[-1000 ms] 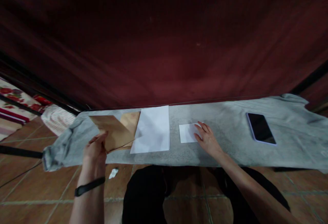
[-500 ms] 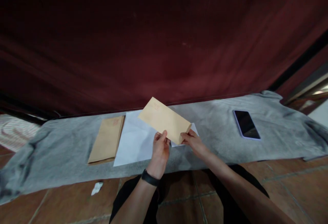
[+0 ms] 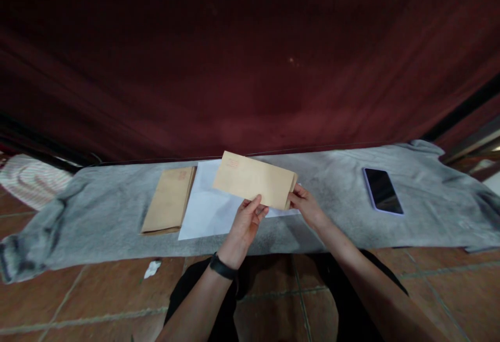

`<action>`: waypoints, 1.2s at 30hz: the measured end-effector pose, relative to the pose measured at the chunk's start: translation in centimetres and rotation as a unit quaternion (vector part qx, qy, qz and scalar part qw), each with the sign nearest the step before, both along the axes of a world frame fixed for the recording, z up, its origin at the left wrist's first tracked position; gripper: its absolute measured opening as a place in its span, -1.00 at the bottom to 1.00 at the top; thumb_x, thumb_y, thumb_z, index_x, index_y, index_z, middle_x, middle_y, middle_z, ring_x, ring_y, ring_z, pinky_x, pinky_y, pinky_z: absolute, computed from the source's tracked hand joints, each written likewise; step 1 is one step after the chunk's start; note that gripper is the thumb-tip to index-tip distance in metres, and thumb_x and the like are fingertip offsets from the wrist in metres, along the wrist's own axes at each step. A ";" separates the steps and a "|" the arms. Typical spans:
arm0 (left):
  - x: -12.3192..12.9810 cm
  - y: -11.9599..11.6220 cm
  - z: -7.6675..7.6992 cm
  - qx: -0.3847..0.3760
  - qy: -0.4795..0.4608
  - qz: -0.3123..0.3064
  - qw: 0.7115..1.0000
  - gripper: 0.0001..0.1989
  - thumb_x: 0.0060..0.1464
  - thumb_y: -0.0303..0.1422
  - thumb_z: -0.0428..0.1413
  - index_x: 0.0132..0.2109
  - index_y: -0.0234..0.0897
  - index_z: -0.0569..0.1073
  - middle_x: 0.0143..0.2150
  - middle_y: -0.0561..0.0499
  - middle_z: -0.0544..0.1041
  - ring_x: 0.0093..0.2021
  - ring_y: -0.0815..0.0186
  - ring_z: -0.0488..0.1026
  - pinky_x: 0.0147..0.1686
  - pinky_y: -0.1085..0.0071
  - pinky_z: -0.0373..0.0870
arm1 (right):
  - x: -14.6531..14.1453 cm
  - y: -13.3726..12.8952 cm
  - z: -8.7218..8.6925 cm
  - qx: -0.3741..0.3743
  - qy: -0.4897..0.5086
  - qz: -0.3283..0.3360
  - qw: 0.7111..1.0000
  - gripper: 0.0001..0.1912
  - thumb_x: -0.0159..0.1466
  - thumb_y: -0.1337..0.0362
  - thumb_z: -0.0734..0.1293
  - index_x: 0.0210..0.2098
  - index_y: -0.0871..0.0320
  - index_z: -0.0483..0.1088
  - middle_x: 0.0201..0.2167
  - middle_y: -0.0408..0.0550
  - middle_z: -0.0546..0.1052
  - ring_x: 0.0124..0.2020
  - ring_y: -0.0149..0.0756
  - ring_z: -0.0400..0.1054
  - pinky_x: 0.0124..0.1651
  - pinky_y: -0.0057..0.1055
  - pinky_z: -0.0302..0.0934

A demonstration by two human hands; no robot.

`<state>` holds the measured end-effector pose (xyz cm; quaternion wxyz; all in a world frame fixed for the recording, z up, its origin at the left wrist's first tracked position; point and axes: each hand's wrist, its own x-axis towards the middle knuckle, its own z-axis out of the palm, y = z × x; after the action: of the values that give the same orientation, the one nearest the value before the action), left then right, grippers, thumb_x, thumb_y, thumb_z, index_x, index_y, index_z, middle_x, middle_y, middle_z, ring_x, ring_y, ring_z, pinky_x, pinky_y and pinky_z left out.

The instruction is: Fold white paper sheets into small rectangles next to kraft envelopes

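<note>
A tan paper envelope point(image 3: 253, 179) with faint red print in one corner is held between my two hands, above a white paper sheet point(image 3: 209, 209). My left hand point(image 3: 249, 216) pinches its lower edge, thumb on top. At the right end, by what looks like the flap, my right hand point(image 3: 303, 203) grips the envelope with its fingers closed. Whether anything is inside it cannot be seen. To the left of the sheet lies a stack of similar envelopes point(image 3: 167, 200).
A grey cloth point(image 3: 339, 217) covers the long narrow surface before me. Over on its right lies a phone point(image 3: 383, 191) in a purple case. Dark red fabric point(image 3: 250, 71) rises behind. A crumpled white scrap point(image 3: 152, 269) lies on the tiled floor point(image 3: 105, 295).
The envelope has turned closer to level, its left end lower and its right end higher. My right hand has moved slightly up and right with it. The view has shifted a little.
</note>
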<state>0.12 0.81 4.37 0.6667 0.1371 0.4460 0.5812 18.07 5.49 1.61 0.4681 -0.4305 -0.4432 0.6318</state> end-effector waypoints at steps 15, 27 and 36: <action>-1.5 -0.8 3.1 0.305 0.809 -0.205 0.459 0.16 -0.10 -0.07 0.40 0.49 -0.10 -0.07 0.55 -0.26 -0.25 0.51 -0.19 -0.28 0.39 -0.27 -0.26 | 1.1 -0.4 0.6 0.035 -0.024 0.094 0.995 -0.68 0.12 0.08 0.41 -0.18 0.09 0.52 -0.30 -0.16 0.62 -0.31 -0.26 0.46 -0.21 -0.35 0.33; -2.2 -0.1 1.8 0.299 0.801 -0.233 0.464 0.13 -0.12 -0.11 0.36 0.49 -0.08 -0.05 0.44 -0.24 0.13 0.44 -0.17 0.03 0.40 -0.22 -0.31 | 1.0 0.1 -0.4 0.072 -0.088 0.074 0.991 -0.70 0.08 0.08 0.36 -0.22 0.05 0.42 -0.32 -0.16 0.59 -0.25 -0.25 0.45 -0.15 -0.33 0.29; -2.3 0.3 1.3 0.305 0.801 -0.220 0.466 0.07 -0.01 -0.11 0.30 0.50 -0.14 -0.10 0.38 -0.22 0.24 0.38 -0.06 0.13 0.42 -0.12 -0.30 | 1.6 0.1 -0.8 0.120 -0.233 -0.066 0.963 -0.65 0.14 0.11 0.34 -0.10 0.06 0.33 -0.32 -0.11 0.51 -0.39 -0.26 0.40 -0.32 -0.32 0.31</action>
<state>-2.19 1.07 5.65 0.0392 0.8309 0.5344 0.1502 19.71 5.59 0.76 0.4407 -0.5350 -0.5832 0.4235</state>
